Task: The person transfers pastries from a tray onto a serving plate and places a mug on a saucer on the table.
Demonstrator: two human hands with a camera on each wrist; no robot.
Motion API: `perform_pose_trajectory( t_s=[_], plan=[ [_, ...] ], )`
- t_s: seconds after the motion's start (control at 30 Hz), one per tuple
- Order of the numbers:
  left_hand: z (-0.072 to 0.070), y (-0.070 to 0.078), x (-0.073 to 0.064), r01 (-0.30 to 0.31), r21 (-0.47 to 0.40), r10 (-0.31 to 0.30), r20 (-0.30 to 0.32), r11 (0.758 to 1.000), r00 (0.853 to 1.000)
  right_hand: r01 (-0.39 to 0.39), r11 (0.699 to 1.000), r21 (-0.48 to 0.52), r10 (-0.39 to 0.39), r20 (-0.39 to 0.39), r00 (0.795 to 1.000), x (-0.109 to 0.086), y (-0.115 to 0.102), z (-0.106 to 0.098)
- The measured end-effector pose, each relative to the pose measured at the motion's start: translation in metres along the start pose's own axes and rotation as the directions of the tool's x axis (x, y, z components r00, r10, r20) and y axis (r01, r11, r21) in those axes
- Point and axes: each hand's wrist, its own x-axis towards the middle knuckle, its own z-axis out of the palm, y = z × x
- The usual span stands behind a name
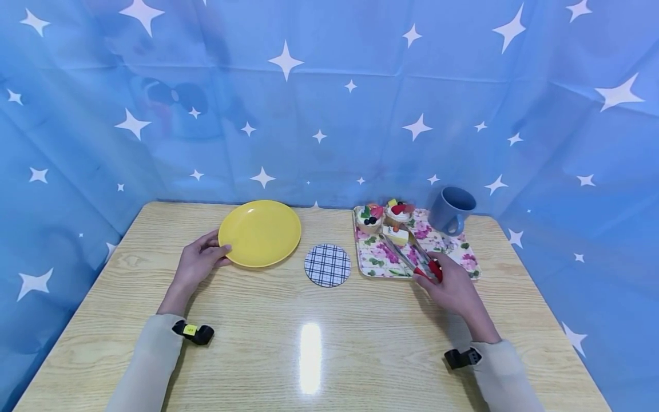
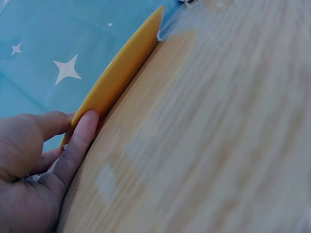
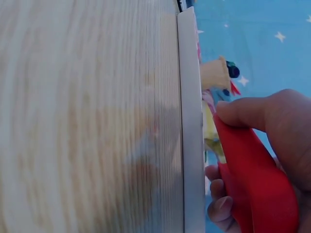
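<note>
My left hand (image 1: 199, 258) pinches the left rim of a round yellow plate (image 1: 259, 233), thumb on one face and fingers beneath; the left wrist view shows the plate (image 2: 119, 73) edge-on, close to the table. My right hand (image 1: 449, 284) grips metal tongs with red handles (image 3: 252, 170). The tong tips stand on either side of a small yellow-and-white cake piece (image 1: 395, 236) on a floral tray (image 1: 370, 266); whether they touch it I cannot tell. Two fruit-topped cupcakes, one at the left (image 1: 369, 218) and one further right (image 1: 399, 212), sit behind the cake.
A blue-grey mug (image 1: 452, 210) stands at the tray's back right corner. Between plate and tray lies a round checked coaster (image 1: 327, 265). Behind the wooden table (image 1: 247, 343) hangs a blue star-patterned cloth (image 1: 329, 109), which also lines both sides.
</note>
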Motion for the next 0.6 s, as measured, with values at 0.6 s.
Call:
perform_pose_trajectory(
  t_s=[0.6],
  plan=[
    [-0.0014, -0.0019, 0.0004, 0.000, -0.006, 0.000, 0.010, 1.000, 1.000, 0.021, 1.000, 0.002, -0.021, -0.038, 0.999, -0.0021, -0.0005, -0.0010]
  ],
)
